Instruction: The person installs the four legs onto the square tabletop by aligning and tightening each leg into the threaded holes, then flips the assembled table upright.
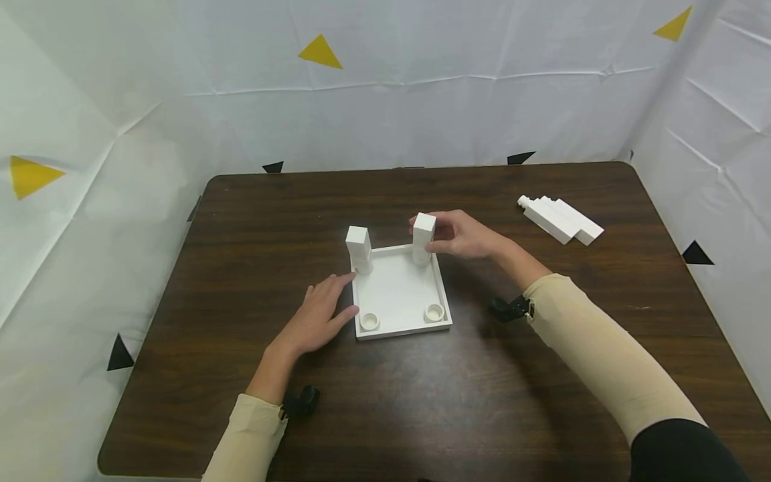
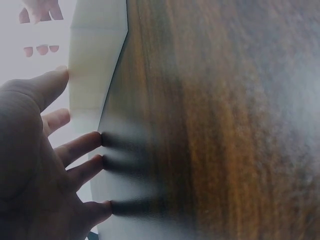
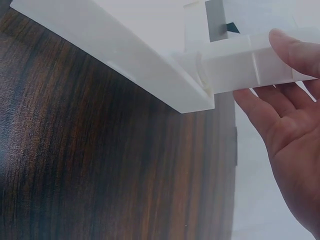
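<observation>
The right hand (image 1: 460, 235) pinched a post (image 1: 423, 235) between thumb and fingers; below them, its foot stood at a corner of the tray (image 1: 397, 288). The left hand (image 1: 319, 318) touched the tray's side, fingers loosely spread. The post seemed light, stiff and smooth, best taken by opposite flat faces.
</observation>
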Action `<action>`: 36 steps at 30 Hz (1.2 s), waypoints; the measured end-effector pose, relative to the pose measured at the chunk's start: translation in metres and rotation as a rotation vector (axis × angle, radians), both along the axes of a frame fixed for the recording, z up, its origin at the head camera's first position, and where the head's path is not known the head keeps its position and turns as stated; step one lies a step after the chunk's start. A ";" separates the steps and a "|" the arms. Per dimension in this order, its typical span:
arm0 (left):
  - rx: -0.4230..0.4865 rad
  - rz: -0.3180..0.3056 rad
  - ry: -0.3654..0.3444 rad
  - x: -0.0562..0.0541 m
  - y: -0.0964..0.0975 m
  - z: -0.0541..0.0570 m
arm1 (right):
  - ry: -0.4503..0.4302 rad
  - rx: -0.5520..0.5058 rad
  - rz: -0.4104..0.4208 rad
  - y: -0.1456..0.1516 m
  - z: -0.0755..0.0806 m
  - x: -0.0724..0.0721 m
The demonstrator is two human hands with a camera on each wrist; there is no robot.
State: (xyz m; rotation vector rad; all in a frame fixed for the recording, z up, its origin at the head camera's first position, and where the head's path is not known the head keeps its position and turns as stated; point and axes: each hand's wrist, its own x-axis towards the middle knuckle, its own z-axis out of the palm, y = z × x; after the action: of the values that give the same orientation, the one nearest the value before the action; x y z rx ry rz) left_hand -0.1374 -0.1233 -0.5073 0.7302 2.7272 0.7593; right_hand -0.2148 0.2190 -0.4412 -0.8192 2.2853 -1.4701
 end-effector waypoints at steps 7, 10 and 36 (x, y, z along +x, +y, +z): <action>0.003 0.003 -0.007 0.000 0.000 0.001 | 0.062 0.059 -0.048 0.000 0.000 0.002; 0.000 0.005 -0.006 0.001 0.000 0.001 | 0.079 0.102 -0.074 -0.001 0.000 0.002; 0.001 0.005 -0.005 0.001 -0.002 0.002 | 0.184 0.170 -0.210 -0.012 -0.005 0.008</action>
State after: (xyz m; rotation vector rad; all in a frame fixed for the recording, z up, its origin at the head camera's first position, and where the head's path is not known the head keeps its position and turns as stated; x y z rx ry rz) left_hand -0.1363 -0.1255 -0.5053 0.7213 2.7252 0.7619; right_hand -0.2067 0.2067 -0.4460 -0.7090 2.6613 -1.3040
